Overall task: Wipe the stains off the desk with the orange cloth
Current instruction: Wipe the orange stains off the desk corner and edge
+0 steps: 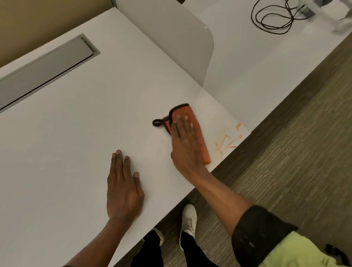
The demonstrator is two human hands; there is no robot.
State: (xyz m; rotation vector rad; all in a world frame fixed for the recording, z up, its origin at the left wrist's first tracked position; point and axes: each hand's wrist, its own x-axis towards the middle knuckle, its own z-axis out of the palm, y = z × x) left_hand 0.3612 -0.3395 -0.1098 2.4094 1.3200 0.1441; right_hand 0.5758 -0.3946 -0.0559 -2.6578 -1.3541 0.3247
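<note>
Head view: my right hand [185,145] lies flat, fingers spread, pressing the folded orange cloth [199,132] onto the white desk [69,139]; my left hand [124,189] rests open, bracing. Orange stains [228,140] sit just beside the cloth, near the edge. I'd sweep right with firm, overlapping strokes.

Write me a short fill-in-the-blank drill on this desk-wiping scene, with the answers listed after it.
1. The right hand lies flat on the ______ cloth.
2. The left hand rests ______ on the desk, holding nothing.
3. The stains lie between the cloth and the desk's ______.
4. The loop at the cloth's corner is ______ in colour.

Answers: orange; flat; edge; black
</note>
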